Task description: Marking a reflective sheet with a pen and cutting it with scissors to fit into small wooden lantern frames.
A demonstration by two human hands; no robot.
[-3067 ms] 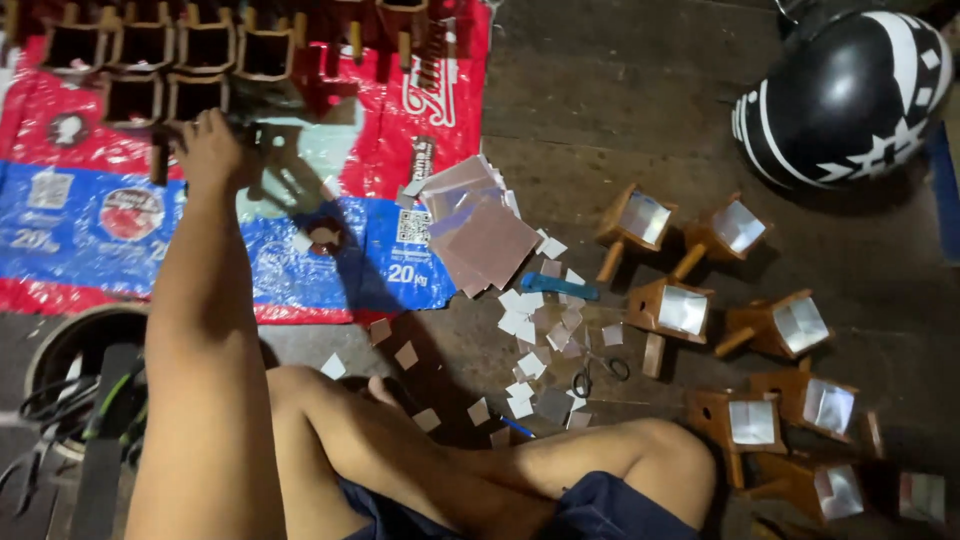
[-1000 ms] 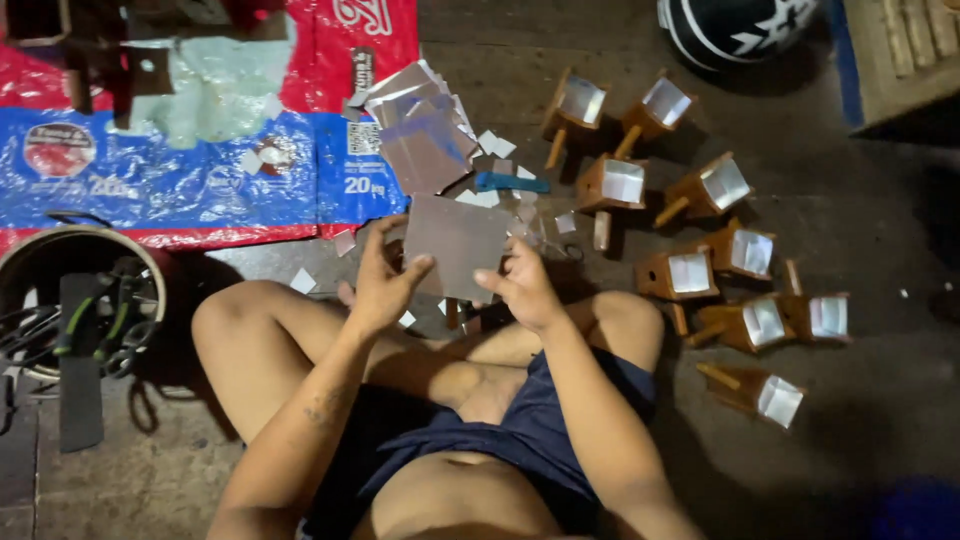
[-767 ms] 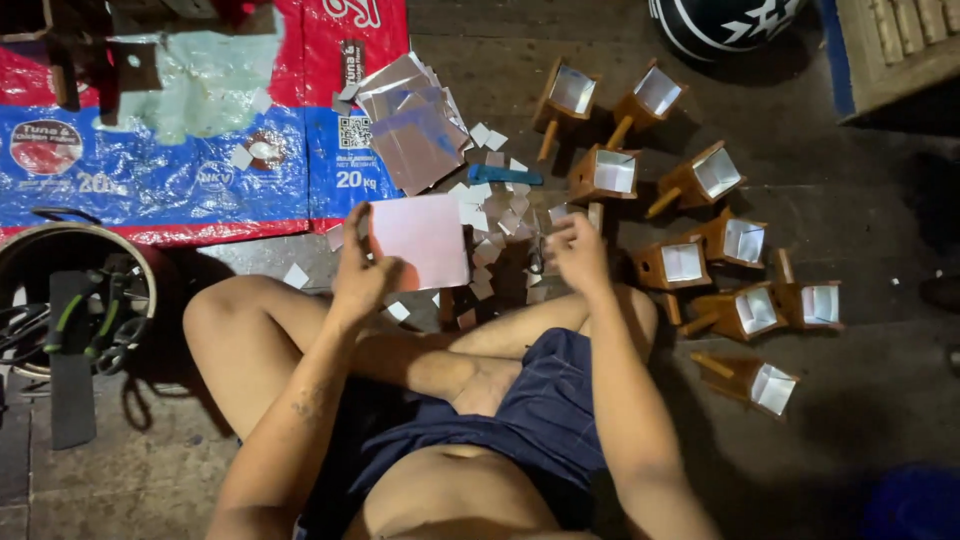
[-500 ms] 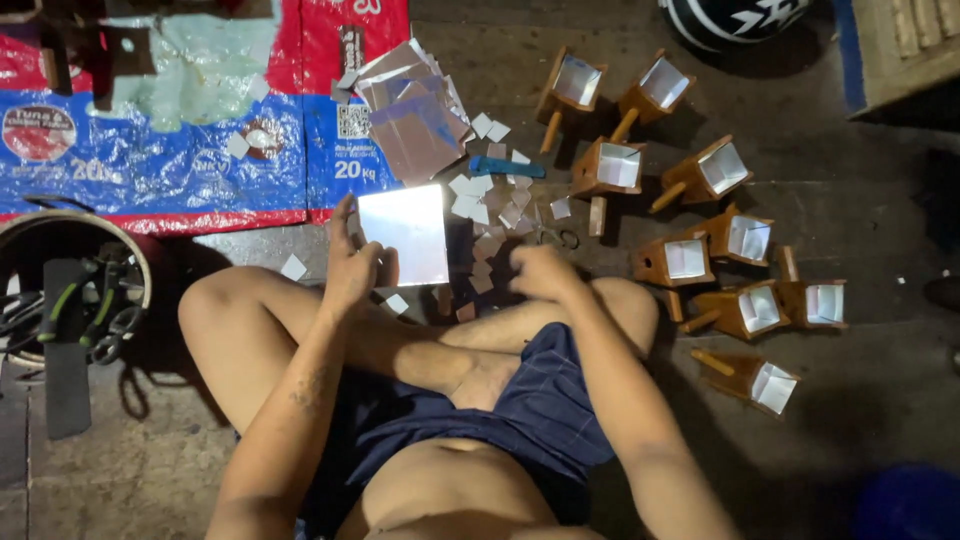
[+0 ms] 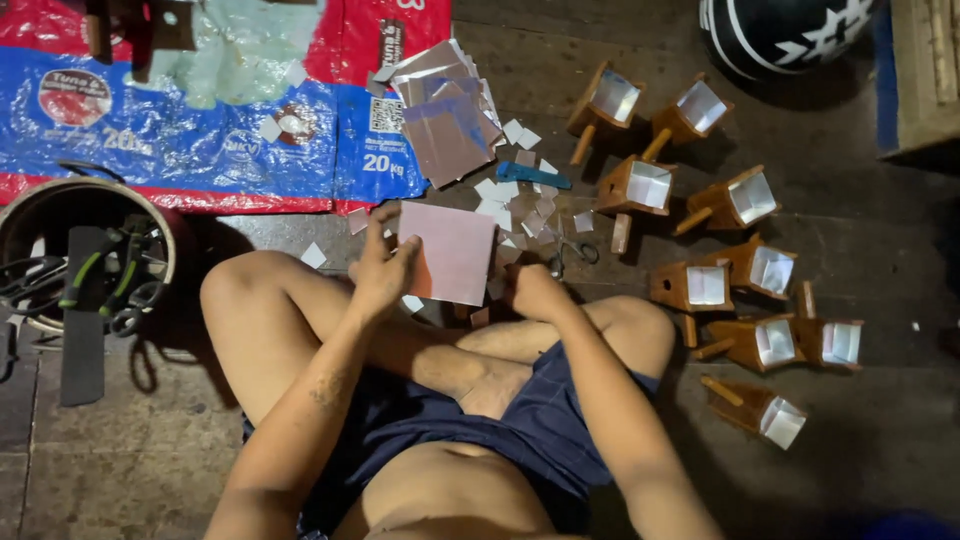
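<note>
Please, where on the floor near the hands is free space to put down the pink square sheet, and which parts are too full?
Bare floor lies at lower left, between the left knee and the round tool bucket, and at far right, beyond the wooden boxes. The left hand holds the pink sheet. Ahead of the right hand it is crowded: small cut squares, scissors, stacked sheets.

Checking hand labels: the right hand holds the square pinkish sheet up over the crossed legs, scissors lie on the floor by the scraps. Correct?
Not quite. The head view shows the left hand holding the square pinkish sheet, not the right; the right hand sits low beside its edge. The rest stands: the sheet is over the crossed legs and the scissors lie on the floor by the scraps.
</note>
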